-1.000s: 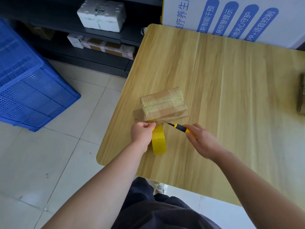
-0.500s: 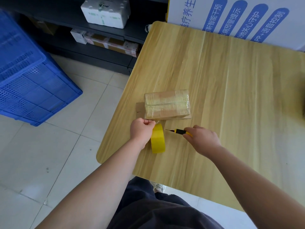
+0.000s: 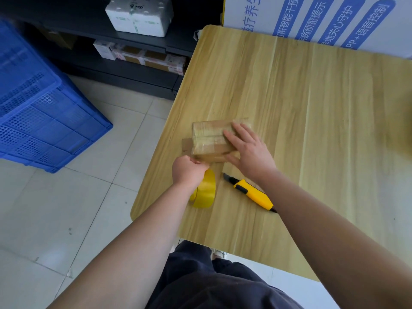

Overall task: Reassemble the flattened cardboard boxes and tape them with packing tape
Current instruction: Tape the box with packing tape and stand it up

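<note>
A small cardboard box (image 3: pixel 209 137) wrapped in clear tape sits on the wooden table (image 3: pixel 312 108) near its left edge, with flaps sticking out at its base. My right hand (image 3: pixel 247 148) lies flat on the box's right part, fingers straight. In front of the box, my left hand (image 3: pixel 189 170) holds the yellow tape roll (image 3: pixel 206 190), which stands on edge; the fingers are curled by the box's lower front edge. A yellow and black utility knife (image 3: pixel 252 194) lies loose on the table under my right forearm, blade out and pointing up-left.
A blue plastic crate (image 3: pixel 40 97) stands on the tiled floor at left. Dark shelving at the back holds a white foam box (image 3: pixel 140 15) and flat packages. A white and blue sign (image 3: pixel 323 21) leans at the table's far edge.
My right hand has put the utility knife down on the table and moved up onto the box. My left hand stays on the tape roll.
</note>
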Motion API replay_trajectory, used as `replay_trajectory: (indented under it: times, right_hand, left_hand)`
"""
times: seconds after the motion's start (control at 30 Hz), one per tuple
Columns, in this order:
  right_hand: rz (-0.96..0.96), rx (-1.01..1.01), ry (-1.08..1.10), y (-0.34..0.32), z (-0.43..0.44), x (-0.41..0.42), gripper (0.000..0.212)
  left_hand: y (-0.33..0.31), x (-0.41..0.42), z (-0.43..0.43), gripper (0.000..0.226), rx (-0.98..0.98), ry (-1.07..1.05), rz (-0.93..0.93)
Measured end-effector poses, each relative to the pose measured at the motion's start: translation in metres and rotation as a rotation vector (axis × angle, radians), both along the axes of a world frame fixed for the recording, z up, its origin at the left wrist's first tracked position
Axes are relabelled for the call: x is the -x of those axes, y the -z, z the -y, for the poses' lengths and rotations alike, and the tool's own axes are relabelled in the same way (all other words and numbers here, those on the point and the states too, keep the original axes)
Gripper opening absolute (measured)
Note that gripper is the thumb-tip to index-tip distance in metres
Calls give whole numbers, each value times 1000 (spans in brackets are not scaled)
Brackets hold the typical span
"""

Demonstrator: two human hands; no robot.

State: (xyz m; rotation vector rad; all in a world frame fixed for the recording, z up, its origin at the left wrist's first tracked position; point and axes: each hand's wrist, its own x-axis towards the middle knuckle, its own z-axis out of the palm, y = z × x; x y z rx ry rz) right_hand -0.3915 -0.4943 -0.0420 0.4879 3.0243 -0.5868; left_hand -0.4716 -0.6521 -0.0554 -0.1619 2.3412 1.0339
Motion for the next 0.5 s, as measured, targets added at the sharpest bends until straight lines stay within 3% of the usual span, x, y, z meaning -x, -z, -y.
replay_trajectory:
  times: [0.1,0.5]
  right_hand:
    - [-3,99,31,0,-12,16,61]
    - [-22,138,53,4,-8,12,60]
  left_hand:
    - [1,0,8,16,70,34,6]
    - [-12,-5,44,18,-230,-8,-181]
